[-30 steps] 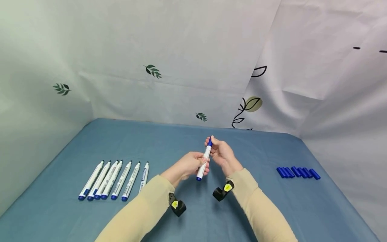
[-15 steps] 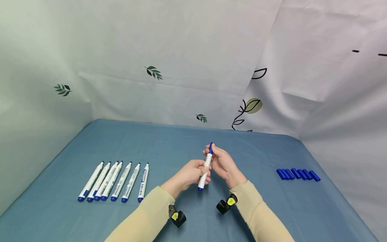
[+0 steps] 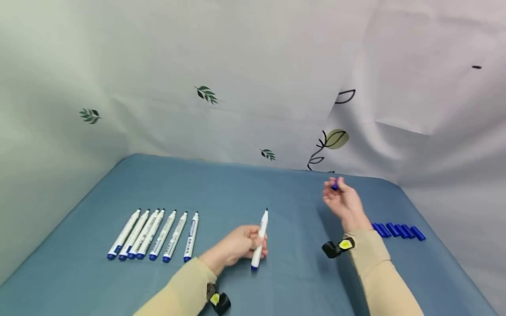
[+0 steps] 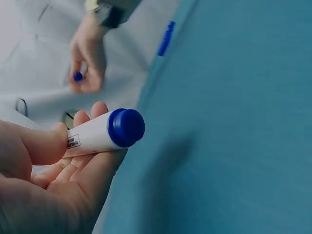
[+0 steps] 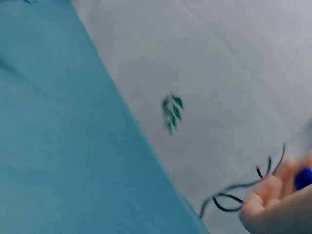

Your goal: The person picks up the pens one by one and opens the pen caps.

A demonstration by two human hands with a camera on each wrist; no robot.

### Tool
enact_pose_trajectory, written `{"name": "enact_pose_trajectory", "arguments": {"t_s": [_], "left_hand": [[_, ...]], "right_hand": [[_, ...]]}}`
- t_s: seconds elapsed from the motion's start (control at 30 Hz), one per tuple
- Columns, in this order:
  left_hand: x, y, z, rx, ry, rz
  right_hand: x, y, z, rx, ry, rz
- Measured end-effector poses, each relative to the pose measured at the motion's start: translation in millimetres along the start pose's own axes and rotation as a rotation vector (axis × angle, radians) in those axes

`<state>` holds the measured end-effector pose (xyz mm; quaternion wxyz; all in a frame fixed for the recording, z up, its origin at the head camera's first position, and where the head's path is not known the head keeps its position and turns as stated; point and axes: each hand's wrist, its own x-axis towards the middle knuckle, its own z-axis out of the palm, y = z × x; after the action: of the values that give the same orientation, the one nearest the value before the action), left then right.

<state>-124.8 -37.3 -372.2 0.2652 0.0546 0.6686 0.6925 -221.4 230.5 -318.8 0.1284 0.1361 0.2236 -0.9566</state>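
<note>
In the head view my left hand point(image 3: 242, 244) grips a white marker point(image 3: 262, 232) around its barrel, dark tip up and blue end down. The left wrist view shows the thumb pressed on this marker's barrel near a barcode, with its blue end plug point(image 4: 127, 127) facing the camera. Off to the right, my right hand point(image 3: 345, 202) is raised above the table and pinches a blue marker cap point(image 3: 335, 184) between thumb and fingers. Only part of that cap point(image 5: 303, 179) appears at the edge of the right wrist view.
Several uncapped white markers point(image 3: 158, 235) lie side by side at the left of the blue-covered table point(image 3: 292, 276). A row of several blue caps point(image 3: 399, 230) lies at the right, partly behind the right forearm. Pale patterned cloth point(image 3: 237, 127) hangs around the table.
The cap has come off the marker. My right hand has carried it away to the right, while my left hand with the marker has shifted slightly left and down.
</note>
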Motion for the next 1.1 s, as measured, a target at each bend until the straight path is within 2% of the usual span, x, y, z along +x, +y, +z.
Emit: {"name": "enact_pose_trajectory", "arguments": {"t_s": [0.07,0.17,0.3,0.4,0.5,0.9,1.0,1.1], "left_hand": [[6.6,7.1,-1.6,0.019,0.021,0.004],[10.9,16.1,-5.8,0.049,0.023,0.0],[10.7,19.0,-8.8,0.062,0.025,-0.014],[9.4,18.2,-8.7,0.061,0.027,-0.019],[7.7,17.0,-9.7,0.059,0.03,-0.025],[-1.1,16.0,-27.1,0.068,0.066,-0.02],[-4.1,16.1,-32.5,0.106,0.1,-0.024],[-9.1,16.4,-37.3,0.192,0.182,-0.032]], "right_hand": [[-4,3,-5,-0.182,-0.024,0.1],[-4,21,-5,-0.43,-0.074,0.118],[-6,40,-6,-0.606,-0.088,0.076],[-8,49,-9,-0.68,-0.121,0.082],[-8,55,-13,-0.714,-0.146,0.113],[-15,58,-19,-0.666,-0.13,0.18],[-15,60,-21,-0.652,-0.131,0.199],[-15,62,-22,-0.642,-0.131,0.207]]}}
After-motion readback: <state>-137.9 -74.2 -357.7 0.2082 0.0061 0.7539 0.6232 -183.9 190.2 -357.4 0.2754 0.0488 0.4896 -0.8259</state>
